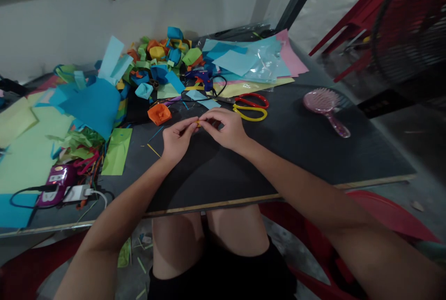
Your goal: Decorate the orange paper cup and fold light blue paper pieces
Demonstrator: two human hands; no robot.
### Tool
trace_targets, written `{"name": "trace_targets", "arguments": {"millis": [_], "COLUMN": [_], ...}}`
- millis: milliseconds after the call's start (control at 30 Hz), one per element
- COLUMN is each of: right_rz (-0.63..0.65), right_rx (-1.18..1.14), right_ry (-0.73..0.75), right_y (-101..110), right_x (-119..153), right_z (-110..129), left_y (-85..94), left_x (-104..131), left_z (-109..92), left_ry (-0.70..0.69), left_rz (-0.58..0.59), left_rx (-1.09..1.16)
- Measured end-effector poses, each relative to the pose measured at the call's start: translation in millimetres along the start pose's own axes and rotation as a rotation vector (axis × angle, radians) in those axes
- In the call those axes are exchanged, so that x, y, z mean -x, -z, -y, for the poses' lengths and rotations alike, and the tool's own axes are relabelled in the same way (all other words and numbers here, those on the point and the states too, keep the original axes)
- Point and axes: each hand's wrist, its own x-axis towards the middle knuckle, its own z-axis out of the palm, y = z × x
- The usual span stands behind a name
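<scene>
Just above the dark tabletop, my left hand [177,140] and my right hand [226,128] meet fingertip to fingertip. Both pinch a small yellow-orange piece of paper [199,124], mostly covered by the fingers. An orange folded paper shape [160,114] sits beyond my left hand. Scissors [251,107] with one red and one yellow handle loop lie just past my right hand. Thin blue and yellow paper strips [154,150] rest to the left of my left hand.
Behind stands a heap of colourful folded paper pieces [157,52], with a blue glue gun [205,78] and its cord beside it. Paper sheets [237,61] lie at the back right. A pink hairbrush [327,107] is at right. A purple device [57,184] sits near the left front edge.
</scene>
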Motion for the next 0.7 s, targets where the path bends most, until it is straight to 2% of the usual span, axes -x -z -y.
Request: {"name": "trace_targets", "arguments": {"millis": [267, 400, 567, 700], "right_rz": [0.048, 0.071, 0.060, 0.047], "right_rx": [0.037, 0.058, 0.104, 0.122], "right_ry": [-0.033, -0.012, 0.002, -0.002], "right_y": [-4.0, -6.3, -7.0, -3.7], "right_x": [2.3, 4.0, 5.7, 6.8], "right_z": [-0.8, 0.6, 3.4, 7.6], "left_y": [3.0, 2.8, 1.1, 0.8], "left_x": [0.5, 2.2, 2.8, 6.7], "left_z": [-4.0, -5.2, -4.7, -7.0], "left_ry": [0.069, 0.060, 0.006, -0.118], "left_rz": [0.033, 0.001, -0.032, -0.001], "left_rx": [-0.005, -0.081, -0.131, -0.159]}}
